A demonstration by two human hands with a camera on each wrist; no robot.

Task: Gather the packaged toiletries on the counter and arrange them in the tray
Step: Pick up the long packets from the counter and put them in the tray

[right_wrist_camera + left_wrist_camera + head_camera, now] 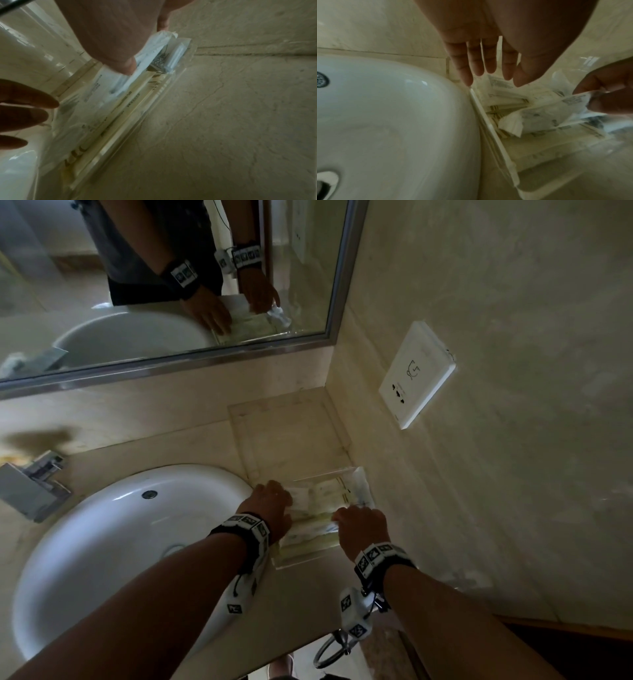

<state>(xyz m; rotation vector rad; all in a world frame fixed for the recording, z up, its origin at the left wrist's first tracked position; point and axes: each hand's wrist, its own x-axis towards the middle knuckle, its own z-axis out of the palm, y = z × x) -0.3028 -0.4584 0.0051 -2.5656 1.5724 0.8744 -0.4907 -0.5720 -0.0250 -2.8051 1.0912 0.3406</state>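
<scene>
A clear acrylic tray sits on the counter right of the sink, and several cream and white toiletry packets lie flat in it. My left hand hovers over the tray's left rim, its fingers straight and pointing down at the packets. At the tray's right side my right hand pinches a crinkled white packet between thumb and fingers. In the right wrist view the thumb presses that packet above the others.
The white sink borders the tray on the left, with a chrome tap beyond. A second clear tray stands in the corner behind. The side wall carries a socket. A metal ring hangs below the counter's front edge.
</scene>
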